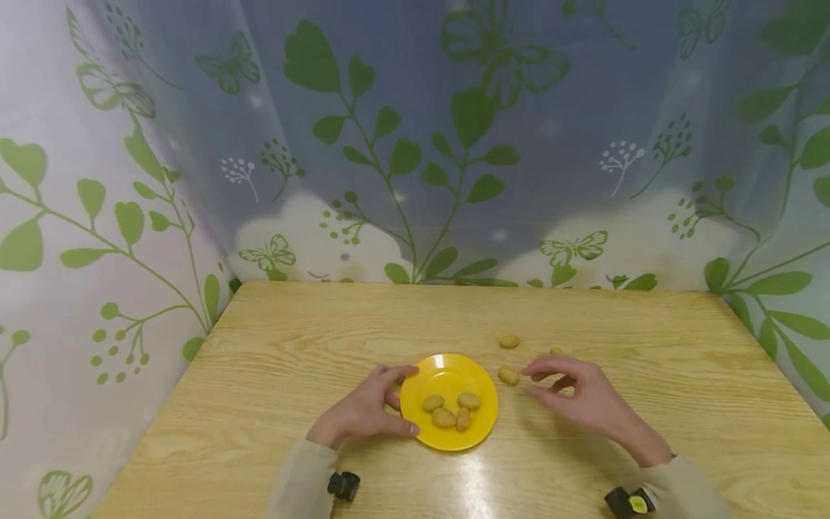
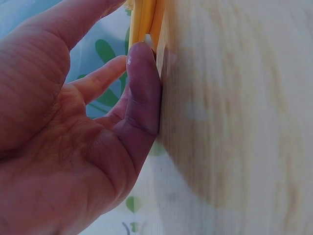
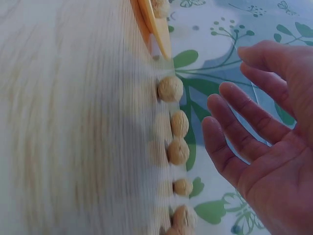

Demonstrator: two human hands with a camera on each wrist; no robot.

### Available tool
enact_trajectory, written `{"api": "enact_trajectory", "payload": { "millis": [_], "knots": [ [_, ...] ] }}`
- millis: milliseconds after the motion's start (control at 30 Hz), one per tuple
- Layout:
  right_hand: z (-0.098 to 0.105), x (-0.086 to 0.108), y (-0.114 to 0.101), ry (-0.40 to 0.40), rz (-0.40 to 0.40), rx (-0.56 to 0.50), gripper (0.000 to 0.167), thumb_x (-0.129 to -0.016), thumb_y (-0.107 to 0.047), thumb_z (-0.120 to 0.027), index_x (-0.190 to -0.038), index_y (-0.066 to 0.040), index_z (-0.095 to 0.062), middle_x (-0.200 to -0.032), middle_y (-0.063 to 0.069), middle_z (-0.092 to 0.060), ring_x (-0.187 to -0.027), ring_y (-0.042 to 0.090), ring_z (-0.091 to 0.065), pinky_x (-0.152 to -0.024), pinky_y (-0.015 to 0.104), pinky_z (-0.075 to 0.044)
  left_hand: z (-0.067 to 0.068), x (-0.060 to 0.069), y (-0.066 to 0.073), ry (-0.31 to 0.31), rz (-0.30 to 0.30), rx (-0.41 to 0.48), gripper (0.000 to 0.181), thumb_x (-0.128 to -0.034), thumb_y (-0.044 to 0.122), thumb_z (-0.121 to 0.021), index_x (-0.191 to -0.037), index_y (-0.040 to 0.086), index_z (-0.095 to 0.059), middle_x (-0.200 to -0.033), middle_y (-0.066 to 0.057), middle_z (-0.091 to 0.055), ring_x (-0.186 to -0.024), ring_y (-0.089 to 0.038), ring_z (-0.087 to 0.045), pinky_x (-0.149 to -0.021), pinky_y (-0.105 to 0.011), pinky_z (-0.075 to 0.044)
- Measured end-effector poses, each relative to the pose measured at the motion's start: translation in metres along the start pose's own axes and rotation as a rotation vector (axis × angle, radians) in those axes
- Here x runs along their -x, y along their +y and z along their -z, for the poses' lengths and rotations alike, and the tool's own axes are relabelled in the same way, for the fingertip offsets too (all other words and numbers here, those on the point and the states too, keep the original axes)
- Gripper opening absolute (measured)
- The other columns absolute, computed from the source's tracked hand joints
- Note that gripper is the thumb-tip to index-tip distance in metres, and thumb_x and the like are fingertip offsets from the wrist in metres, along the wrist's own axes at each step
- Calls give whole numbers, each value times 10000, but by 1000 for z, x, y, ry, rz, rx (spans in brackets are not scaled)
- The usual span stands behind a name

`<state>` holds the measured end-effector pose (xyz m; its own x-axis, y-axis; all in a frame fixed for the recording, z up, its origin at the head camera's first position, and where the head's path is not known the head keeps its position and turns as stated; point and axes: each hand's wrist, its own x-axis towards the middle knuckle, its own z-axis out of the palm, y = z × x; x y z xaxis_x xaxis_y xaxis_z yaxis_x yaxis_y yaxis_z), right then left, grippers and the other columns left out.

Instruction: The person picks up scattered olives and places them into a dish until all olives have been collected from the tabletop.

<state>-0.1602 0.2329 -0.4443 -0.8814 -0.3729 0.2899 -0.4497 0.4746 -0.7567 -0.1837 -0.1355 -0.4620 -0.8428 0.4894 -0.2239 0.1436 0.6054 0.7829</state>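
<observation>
Several tan walnuts (image 1: pixel 444 417) lie in the lower half of a round yellow plate (image 1: pixel 454 365) on the table. My left hand (image 1: pixel 366 405) holds the plate's left rim, thumb at the near side and forefinger at the far side. In the left wrist view, fingertips touch the plate's edge (image 2: pixel 143 19). My right hand (image 1: pixel 577 393) hovers right of the plate, thumb and fingers apart with nothing between them. Just off its fingertips lies one walnut (image 1: pixel 509 375). Another walnut (image 1: pixel 509 342) rests farther back, and a third (image 1: pixel 556 351) is partly hidden behind the hand.
The right wrist view shows several loose walnuts (image 3: pixel 179 151) in a line on the wooden tabletop (image 3: pixel 83 122). A curtain (image 1: pixel 402 108) printed with leaves and butterflies hangs behind the table and at its sides. Black wrist cameras (image 1: pixel 344 486) sit by both sleeves.
</observation>
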Motion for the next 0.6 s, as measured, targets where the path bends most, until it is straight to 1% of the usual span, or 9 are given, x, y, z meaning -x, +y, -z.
{"api": "enact_trajectory", "payload": {
  "millis": [167,233,400,533,600],
  "knots": [
    [7,7,6,31,32,30,237,-903,-43,-761,-1137,-83,-743,-1149,90,-726,-974,75,-687,-711,259,-593,0,0,1,-1,-7,-4,884,-793,309,-894,-1539,195,-433,-1428,-135,-431,-977,-154,-573,-860,-336,-482],
    [10,9,8,50,47,42,248,-888,-29,-772,-1129,-83,-745,-1135,81,-735,-972,47,-681,-701,257,-592,1,0,1,-1,-4,-5,884,-793,309,-893,-1539,199,-432,-1429,-131,-430,-978,-155,-570,-857,-339,-480],
    [20,17,10,100,53,75,264,-867,-8,-786,-1110,-105,-751,-1108,30,-740,-951,7,-679,-680,248,-585,1,1,2,-2,5,10,876,-792,301,-896,-1534,212,-439,-1418,-125,-433,-984,-162,-576,-859,-346,-486],
    [29,23,15,126,47,85,296,-855,14,-787,-1104,-144,-753,-1098,-33,-733,-917,19,-695,-677,230,-582,1,1,2,-6,4,16,871,-791,301,-897,-1531,219,-443,-1412,-127,-436,-980,-163,-580,-859,-345,-486],
    [33,26,18,139,49,91,296,-847,23,-792,-1094,-134,-752,-1086,-71,-729,-916,10,-693,-678,214,-579,1,1,2,-7,5,14,872,-791,307,-896,-1531,225,-442,-1410,-124,-437,-980,-162,-577,-858,-346,-483]
  ]
}}
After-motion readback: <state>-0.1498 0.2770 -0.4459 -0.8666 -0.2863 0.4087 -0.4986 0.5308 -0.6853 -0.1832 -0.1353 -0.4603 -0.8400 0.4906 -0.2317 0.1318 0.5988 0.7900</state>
